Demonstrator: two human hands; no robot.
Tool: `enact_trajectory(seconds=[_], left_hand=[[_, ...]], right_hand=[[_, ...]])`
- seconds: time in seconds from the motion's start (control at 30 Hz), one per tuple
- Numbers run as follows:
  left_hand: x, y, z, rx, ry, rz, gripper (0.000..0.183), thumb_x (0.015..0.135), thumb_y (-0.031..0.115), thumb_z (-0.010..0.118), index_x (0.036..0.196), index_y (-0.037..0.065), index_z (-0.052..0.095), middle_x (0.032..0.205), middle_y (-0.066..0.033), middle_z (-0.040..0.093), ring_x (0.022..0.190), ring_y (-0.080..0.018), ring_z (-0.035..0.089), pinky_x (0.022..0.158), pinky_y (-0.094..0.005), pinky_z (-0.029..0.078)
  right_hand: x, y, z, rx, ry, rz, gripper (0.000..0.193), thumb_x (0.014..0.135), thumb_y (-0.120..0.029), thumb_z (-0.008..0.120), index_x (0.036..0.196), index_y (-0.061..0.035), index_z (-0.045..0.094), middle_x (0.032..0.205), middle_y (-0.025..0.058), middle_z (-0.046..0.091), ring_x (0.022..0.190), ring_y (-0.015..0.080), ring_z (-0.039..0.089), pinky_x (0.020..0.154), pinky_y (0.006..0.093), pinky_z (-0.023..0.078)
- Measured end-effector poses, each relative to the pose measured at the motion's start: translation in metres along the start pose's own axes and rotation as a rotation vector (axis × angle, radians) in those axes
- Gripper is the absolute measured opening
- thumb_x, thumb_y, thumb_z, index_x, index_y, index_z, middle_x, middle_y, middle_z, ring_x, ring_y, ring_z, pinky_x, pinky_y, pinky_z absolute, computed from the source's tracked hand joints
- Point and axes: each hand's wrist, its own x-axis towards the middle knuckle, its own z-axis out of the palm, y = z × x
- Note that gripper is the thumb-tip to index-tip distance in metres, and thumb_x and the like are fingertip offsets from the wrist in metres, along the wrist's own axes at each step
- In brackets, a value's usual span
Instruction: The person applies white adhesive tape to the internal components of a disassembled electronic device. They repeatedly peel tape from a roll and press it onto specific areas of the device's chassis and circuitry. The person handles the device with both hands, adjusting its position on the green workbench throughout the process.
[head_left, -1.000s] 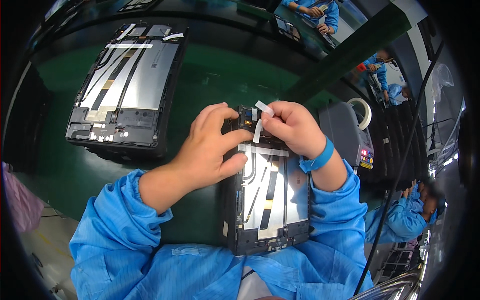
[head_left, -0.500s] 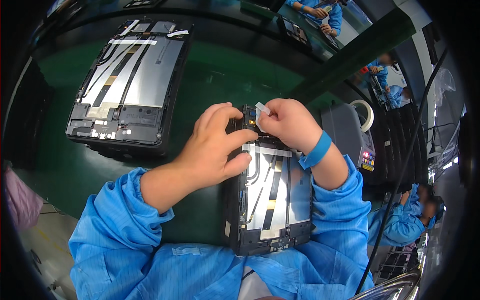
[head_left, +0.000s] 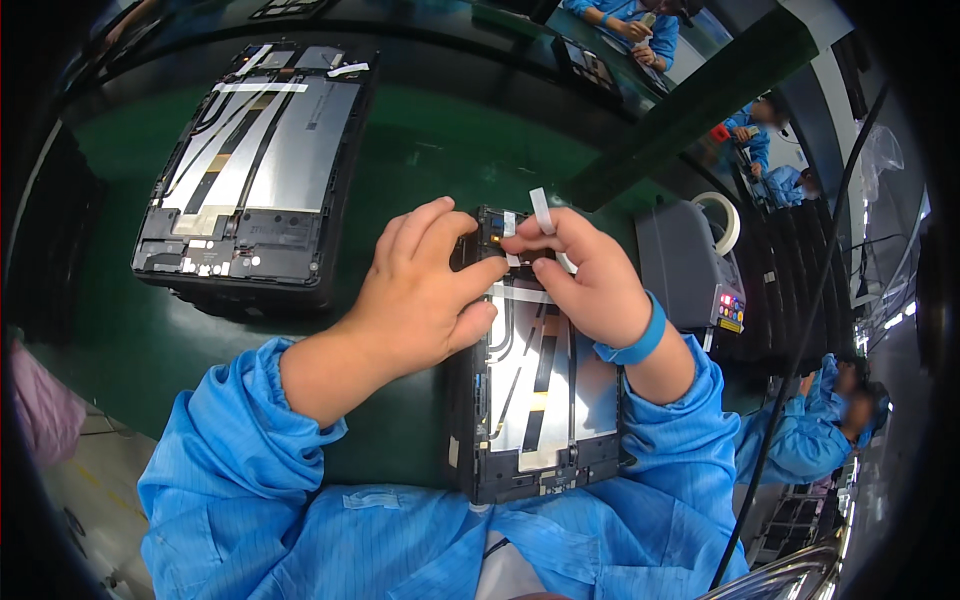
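Observation:
An opened tablet (head_left: 598, 385) with silver inner panels and black cables lies on top of a stack before me. My left hand (head_left: 415, 285) rests at its upper left edge, fingers spread and bent. The index fingertip touches near a small white tape strip (head_left: 510, 222) on the tablet's top section. My right hand (head_left: 590, 270) is over the top right part, its index fingertip against that strip and its thumb apart below. Another white tape strip (head_left: 541, 208) sticks up from behind the right index finger, seemingly held among the fingers; its lower part is mostly hidden.
Another stack of opened tablets (head_left: 290, 160) stands at the left on the green table (head_left: 430, 150). A grey tape dispenser (head_left: 680, 260) with a white roll (head_left: 722, 222) is at the right. A green post (head_left: 690, 110) slants behind it. People in blue work farther off.
My right hand has opened its pinch and moved slightly right and down. A tape strip now shows on the tablet, another standing up by the fingers. The left hand has barely moved.

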Motion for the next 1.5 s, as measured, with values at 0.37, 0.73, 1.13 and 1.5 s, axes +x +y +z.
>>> enact_trajectory(seconds=[0.37,0.73,1.13,1.5], left_hand=[[-0.001,-0.001,0.001,-0.03,-0.006,-0.005,0.038,0.075,0.025,0.061,0.111,0.014,0.065,0.121,-0.0185,0.046,0.122,-0.0436,0.039,0.102,-0.0525,0.032],[-0.002,-0.002,0.001,-0.029,-0.012,-0.003,0.04,0.076,0.025,0.06,0.114,0.013,0.065,0.12,-0.0186,0.046,0.121,-0.0438,0.04,0.102,-0.0525,0.032],[-0.002,-0.001,-0.001,-0.005,0.06,0.066,0.043,0.068,0.022,0.068,0.11,0.011,0.068,0.115,-0.0161,0.051,0.119,-0.0411,0.044,0.1,-0.0498,0.035],[0.018,0.01,-0.024,0.197,-0.176,0.146,0.038,0.072,0.025,0.065,0.108,0.013,0.065,0.126,-0.018,0.046,0.129,-0.0429,0.035,0.105,-0.0548,0.029]], right_hand=[[-0.005,-0.011,0.006,0.058,0.02,0.153,0.023,0.086,0.003,0.053,0.109,0.001,0.055,0.108,0.015,0.065,0.081,0.0208,0.068,0.058,0.0283,0.058],[-0.002,-0.004,0.018,-0.121,0.19,0.053,0.01,0.082,-0.004,0.061,0.092,-0.0027,0.064,0.081,0.012,0.067,0.072,0.0237,0.067,0.061,0.0336,0.053],[-0.02,0.001,0.015,-0.571,0.068,-0.408,0.042,0.074,0.0,0.059,0.114,0.0092,0.051,0.092,0.0197,0.066,0.086,0.0377,0.063,0.077,0.0429,0.051],[-0.061,-0.012,-0.009,-0.206,0.14,-0.233,0.018,0.088,-0.019,0.057,0.096,-0.0031,0.06,0.09,0.0158,0.063,0.088,0.0361,0.059,0.078,0.0451,0.046]])
